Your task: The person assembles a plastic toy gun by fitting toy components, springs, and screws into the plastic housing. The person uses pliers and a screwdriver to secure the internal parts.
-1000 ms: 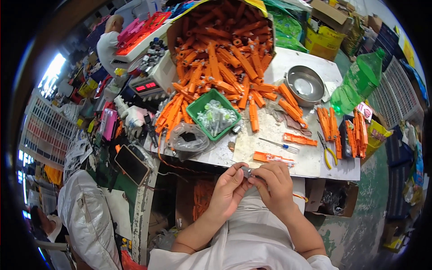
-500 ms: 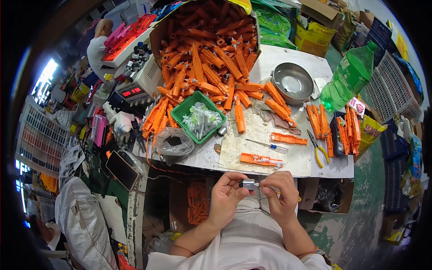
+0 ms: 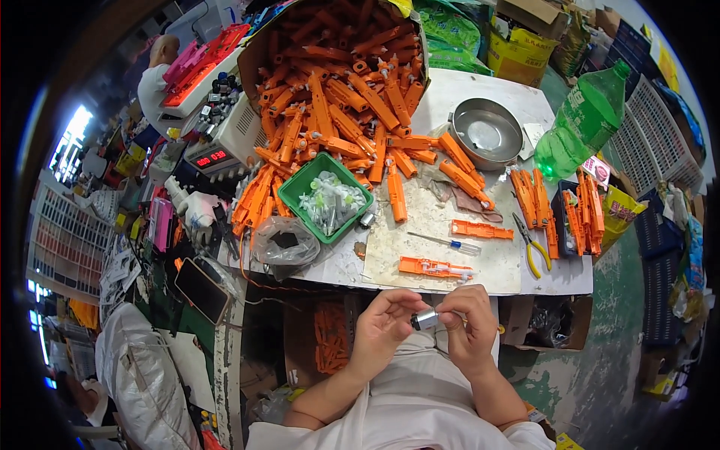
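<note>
My left hand [image 3: 382,324] and my right hand [image 3: 469,322] meet just below the table's front edge, both pinching a small silver cylindrical part [image 3: 424,319] between the fingertips. On the white table [image 3: 555,281] directly ahead lies an open orange plastic shell [image 3: 435,268], with a second orange shell [image 3: 480,229] and a thin screwdriver [image 3: 448,243] beyond it. A green tray [image 3: 296,202] of small clear and white parts sits to the left of these.
A big heap of orange plastic shells [image 3: 337,90] spills from a cardboard box at the back. A metal bowl [image 3: 487,133], a green bottle [image 3: 581,120], yellow-handled pliers [image 3: 531,251] and more orange shells [image 3: 559,206] lie right. A phone [image 3: 201,289] and digital scale [image 3: 217,154] sit left.
My hands have dropped lower and nearer my body, still working the small silver part. The view has tilted, so the table appears higher in the picture.
</note>
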The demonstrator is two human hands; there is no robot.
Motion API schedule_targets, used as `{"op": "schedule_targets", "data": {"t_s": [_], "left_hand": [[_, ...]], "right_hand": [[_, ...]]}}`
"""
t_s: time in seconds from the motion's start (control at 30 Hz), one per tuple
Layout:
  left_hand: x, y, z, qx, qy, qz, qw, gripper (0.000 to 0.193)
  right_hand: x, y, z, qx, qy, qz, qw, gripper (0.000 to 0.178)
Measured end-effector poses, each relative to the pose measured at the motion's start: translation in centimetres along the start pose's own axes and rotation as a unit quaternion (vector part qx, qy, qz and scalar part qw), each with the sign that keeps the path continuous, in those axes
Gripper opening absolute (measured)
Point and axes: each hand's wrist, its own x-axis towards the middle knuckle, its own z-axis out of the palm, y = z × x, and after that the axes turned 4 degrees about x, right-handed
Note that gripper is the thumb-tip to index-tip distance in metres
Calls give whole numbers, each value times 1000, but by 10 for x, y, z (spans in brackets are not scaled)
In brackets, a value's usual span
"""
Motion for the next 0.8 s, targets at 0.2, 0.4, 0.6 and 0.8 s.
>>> {"op": "schedule_targets", "data": {"t_s": [0.2, 0.4, 0.6, 0.8], "left_hand": [[10, 24, -25, 33, -119, -154, 980, 36], [19, 39, -26, 203, -161, -124, 958, 29], [48, 37, -30, 585, -108, 164, 787, 29], [85, 13, -58, 656, -152, 195, 713, 28]], "right_hand": [[5, 0, -4, -73, -44, -95, 992, 21], [3, 9, -8, -76, -96, -130, 984, 24], [6, 26, -12, -152, -52, -76, 984, 29], [3, 40, -26, -195, -18, 9, 981, 27]]}}
